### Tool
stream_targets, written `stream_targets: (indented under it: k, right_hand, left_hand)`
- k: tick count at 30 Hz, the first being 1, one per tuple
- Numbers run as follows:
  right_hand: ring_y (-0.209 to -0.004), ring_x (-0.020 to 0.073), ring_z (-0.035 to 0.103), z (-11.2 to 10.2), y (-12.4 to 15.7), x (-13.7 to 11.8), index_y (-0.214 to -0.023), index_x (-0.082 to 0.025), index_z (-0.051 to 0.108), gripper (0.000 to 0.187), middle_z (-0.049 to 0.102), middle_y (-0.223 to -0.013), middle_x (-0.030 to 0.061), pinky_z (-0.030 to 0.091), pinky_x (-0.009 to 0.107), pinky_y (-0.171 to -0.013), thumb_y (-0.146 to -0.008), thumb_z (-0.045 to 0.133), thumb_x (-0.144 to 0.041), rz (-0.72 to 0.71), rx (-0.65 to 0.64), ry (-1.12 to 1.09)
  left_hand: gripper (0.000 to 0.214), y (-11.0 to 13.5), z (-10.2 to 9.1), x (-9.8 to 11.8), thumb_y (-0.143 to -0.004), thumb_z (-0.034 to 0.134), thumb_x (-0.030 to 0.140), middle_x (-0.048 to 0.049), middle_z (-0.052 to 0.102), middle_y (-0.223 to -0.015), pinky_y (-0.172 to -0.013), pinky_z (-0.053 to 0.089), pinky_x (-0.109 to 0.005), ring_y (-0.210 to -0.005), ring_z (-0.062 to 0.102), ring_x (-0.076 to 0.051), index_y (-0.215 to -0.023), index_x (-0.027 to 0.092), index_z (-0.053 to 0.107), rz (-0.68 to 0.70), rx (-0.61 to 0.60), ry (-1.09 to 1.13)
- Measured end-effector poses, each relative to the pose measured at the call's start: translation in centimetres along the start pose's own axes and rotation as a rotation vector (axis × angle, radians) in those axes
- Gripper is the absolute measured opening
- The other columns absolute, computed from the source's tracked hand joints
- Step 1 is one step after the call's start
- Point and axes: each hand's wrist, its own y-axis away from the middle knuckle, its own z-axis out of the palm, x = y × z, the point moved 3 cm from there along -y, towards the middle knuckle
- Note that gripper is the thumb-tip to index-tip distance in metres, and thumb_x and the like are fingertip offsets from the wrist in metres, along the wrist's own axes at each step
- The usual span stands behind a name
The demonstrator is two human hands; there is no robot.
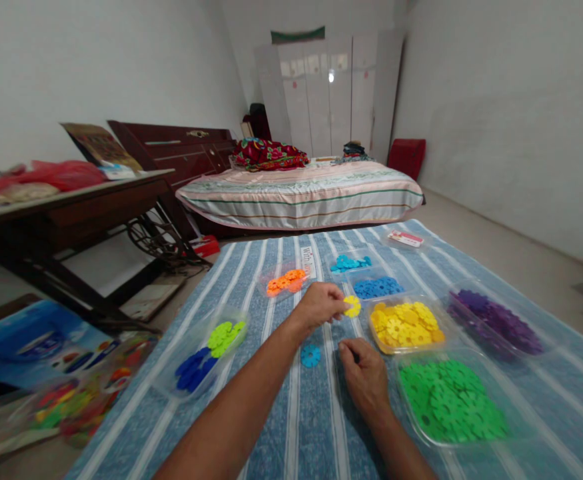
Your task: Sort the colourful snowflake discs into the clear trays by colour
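Note:
My left hand (320,305) pinches a yellow snowflake disc (352,306) above the striped cloth, just left of the tub of yellow discs (406,325). Lower down, my right hand (364,373) rests on the cloth with its fingers curled in; whether anything is inside them is hidden. A single light-blue disc (310,355) lies flat on the cloth between my left forearm and my right hand. Close to my right hand stands a clear tub heaped with green discs (454,400). Behind the yellow tub, a container holds blue discs (378,287).
Clear containers hold purple discs (498,322), orange discs (286,283), light-blue discs (351,262), and lime discs (226,338) beside dark-blue discs (195,369). A red-and-white card (406,239) lies at the table's far right. A bed (301,193) stands beyond, a sewing-machine table (71,200) at left.

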Motion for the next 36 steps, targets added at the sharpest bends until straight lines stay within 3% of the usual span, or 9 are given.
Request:
stream_targets:
  k: [3, 5, 9, 12, 14, 21, 29, 32, 36]
  right_hand:
    - [-0.07, 0.0176, 0.059, 0.0, 0.0, 0.1, -0.072, -0.019, 0.069, 0.031, 0.065, -0.071, 0.0027, 0.042, 0.027, -0.067, -0.086, 0.045, -0.033, -0.002, 0.005, -0.004]
    - [-0.069, 0.0175, 0.059, -0.1, 0.0, 0.0, -0.072, -0.019, 0.069, 0.032, 0.065, -0.07, 0.0026, 0.042, 0.027, -0.067, -0.086, 0.044, -0.033, -0.008, 0.01, -0.001]
    - [-0.07, 0.0177, 0.06, -0.2, 0.0, -0.2, -0.071, -0.02, 0.069, 0.031, 0.066, -0.071, 0.0024, 0.043, 0.028, -0.068, -0.085, 0.044, -0.032, -0.013, 0.018, 0.011]
    - [-0.071, 0.018, 0.06, -0.2, 0.0, -0.2, -0.072, -0.02, 0.069, 0.03, 0.065, -0.071, 0.0023, 0.043, 0.028, -0.069, -0.085, 0.045, -0.032, -0.007, 0.018, 0.016]
    - [-0.071, 0.018, 0.059, -0.2, 0.0, -0.2, -0.072, -0.02, 0.069, 0.031, 0.065, -0.071, 0.0024, 0.042, 0.028, -0.069, -0.086, 0.044, -0.032, -0.004, 0.009, 0.018]
    - [-0.071, 0.0177, 0.058, -0.2, 0.0, 0.0, -0.072, -0.019, 0.068, 0.029, 0.063, -0.071, 0.0021, 0.041, 0.027, -0.069, -0.086, 0.045, -0.031, -0.006, -0.002, 0.022]
    - [-0.071, 0.0174, 0.058, -0.1, -0.1, -0.1, -0.072, -0.019, 0.068, 0.03, 0.064, -0.071, 0.0027, 0.04, 0.027, -0.069, -0.085, 0.044, -0.031, -0.006, 0.005, 0.029]
    - [-0.072, 0.0179, 0.058, -0.1, -0.2, -0.2, -0.071, -0.019, 0.068, 0.031, 0.065, -0.071, 0.0033, 0.041, 0.028, -0.07, -0.085, 0.044, -0.031, -0.001, 0.011, 0.035]
    - [-0.072, 0.0181, 0.058, 0.0, -0.2, -0.1, -0.072, -0.019, 0.068, 0.031, 0.065, -0.071, 0.0033, 0.041, 0.028, -0.07, -0.085, 0.044, -0.031, -0.005, 0.007, 0.04]
  left_hand:
    - [0.013, -0.2, 1.1, 2.4, -0.074, 0.062, 0.019, 0.0003, 0.065, -0.065, -0.055, 0.049, -0.022, -0.063, 0.065, -0.013, -0.087, 0.015, 0.063, 0.053, -0.005, 0.121]
    - [0.013, -0.6, 0.9, 2.6, -0.075, 0.06, 0.019, -0.0018, 0.067, -0.07, -0.062, 0.051, -0.024, -0.07, 0.067, -0.015, -0.086, 0.015, 0.065, 0.078, 0.062, -0.083]
    - [0.015, -1.3, -1.1, 0.0, -0.076, 0.058, 0.019, -0.0065, 0.072, -0.09, -0.08, 0.049, -0.03, -0.093, 0.066, -0.021, -0.085, 0.017, 0.069, -0.001, 0.166, -0.738]
    - [0.02, -1.1, -2.2, -2.5, -0.074, 0.06, 0.022, -0.0125, 0.071, -0.101, -0.082, 0.048, -0.034, -0.101, 0.064, -0.028, -0.091, 0.016, 0.07, -0.109, 0.167, -0.863]
    - [0.021, -0.9, -2.4, -3.7, -0.073, 0.063, 0.026, -0.0142, 0.07, -0.103, -0.08, 0.048, -0.034, -0.103, 0.064, -0.029, -0.091, 0.016, 0.069, -0.144, 0.162, -0.865]
    - [0.016, -1.4, -2.5, -5.7, -0.066, 0.07, 0.028, -0.0059, 0.071, -0.094, -0.075, 0.046, -0.028, -0.095, 0.064, -0.023, -0.08, 0.02, 0.068, -0.165, 0.173, -0.802]
    - [0.008, -2.2, -3.2, -7.6, -0.065, 0.066, 0.013, 0.001, 0.063, -0.061, -0.056, 0.042, -0.023, -0.065, 0.062, -0.015, -0.073, 0.015, 0.064, -0.152, 0.218, -0.546]
    - [0.005, -1.9, -3.4, -6.9, -0.067, 0.062, 0.009, 0.0041, 0.055, -0.049, -0.05, 0.039, -0.021, -0.052, 0.057, -0.012, -0.069, 0.013, 0.062, -0.134, 0.201, -0.43]
    - [0.004, -1.0, -2.3, -3.7, -0.069, 0.06, 0.01, 0.0055, 0.053, -0.046, -0.047, 0.039, -0.018, -0.045, 0.053, -0.009, -0.068, 0.014, 0.061, -0.078, 0.135, -0.286]
